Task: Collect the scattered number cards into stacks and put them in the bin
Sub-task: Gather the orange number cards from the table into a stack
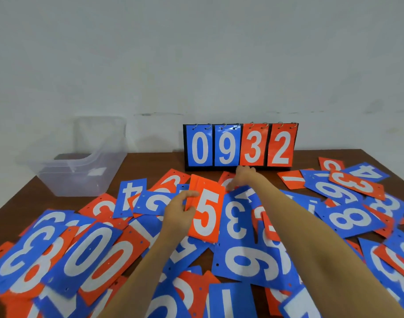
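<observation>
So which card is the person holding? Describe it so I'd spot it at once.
Find the flip scoreboard reading 0932 at the back, then come straight toward the camera to the left hand. It grips an orange 5 card, the only one lifted off the pile, whose cards lie flat.

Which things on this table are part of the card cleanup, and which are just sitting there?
Part of the job:
scattered number cards; orange stack topped by a 5, gripped by the left hand; right hand reaching among the far cards; clear bin.

Just lying about:
flip scoreboard showing 0932; wooden table.
</observation>
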Available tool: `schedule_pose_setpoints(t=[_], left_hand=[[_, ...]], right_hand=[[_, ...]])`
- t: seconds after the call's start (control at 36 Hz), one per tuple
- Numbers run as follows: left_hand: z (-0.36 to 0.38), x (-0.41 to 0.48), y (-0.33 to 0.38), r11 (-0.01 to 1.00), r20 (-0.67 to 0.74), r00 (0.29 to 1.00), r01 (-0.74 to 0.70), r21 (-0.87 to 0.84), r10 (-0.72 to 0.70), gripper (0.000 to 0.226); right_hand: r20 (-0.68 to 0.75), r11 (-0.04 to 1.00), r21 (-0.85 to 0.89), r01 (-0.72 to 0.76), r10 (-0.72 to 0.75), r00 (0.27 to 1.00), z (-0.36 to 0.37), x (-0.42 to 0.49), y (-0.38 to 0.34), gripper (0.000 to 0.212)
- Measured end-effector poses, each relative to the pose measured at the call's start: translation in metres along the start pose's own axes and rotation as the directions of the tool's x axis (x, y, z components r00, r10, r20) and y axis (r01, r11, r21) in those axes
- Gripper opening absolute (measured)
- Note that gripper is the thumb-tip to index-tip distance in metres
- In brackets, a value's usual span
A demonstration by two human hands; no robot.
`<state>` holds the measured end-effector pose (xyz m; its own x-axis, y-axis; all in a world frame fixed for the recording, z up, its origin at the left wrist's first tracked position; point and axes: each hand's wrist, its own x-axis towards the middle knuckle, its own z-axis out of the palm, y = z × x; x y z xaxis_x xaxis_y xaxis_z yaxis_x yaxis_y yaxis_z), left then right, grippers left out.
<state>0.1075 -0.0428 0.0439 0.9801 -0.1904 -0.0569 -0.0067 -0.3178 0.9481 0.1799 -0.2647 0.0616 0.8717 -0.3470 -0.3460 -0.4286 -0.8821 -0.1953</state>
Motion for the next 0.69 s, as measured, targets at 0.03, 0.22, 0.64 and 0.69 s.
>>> schedule_pose_setpoints(t=[0.03,0.22,0.64,0.69], left_hand=[[0.000,0.001,-0.001,1.000,0.016,1.000,-0.017,-0.012,0.017,0.029],[0.003,0.002,-0.004,0.997,0.006,0.997,-0.080,-0.011,0.080,0.026],[-0.009,-0.038,0.027,0.981,-0.148,0.981,-0.100,0.167,0.125,0.037],[-0.013,-0.048,0.032,0.973,-0.155,0.974,-0.138,0.184,0.167,0.038]], right_hand=[[0.019,1.000,-0.015,-0.018,0.018,1.000,-0.001,0.002,0.001,0.082],[-0.033,1.000,0.004,-0.005,0.005,0.999,0.005,0.008,0.007,0.077],[-0.681,0.788,0.245,0.565,-0.275,0.679,-0.048,-0.128,0.018,0.023],[-0.682,0.798,0.205,0.566,-0.298,0.668,-0.047,-0.147,0.023,0.026]])
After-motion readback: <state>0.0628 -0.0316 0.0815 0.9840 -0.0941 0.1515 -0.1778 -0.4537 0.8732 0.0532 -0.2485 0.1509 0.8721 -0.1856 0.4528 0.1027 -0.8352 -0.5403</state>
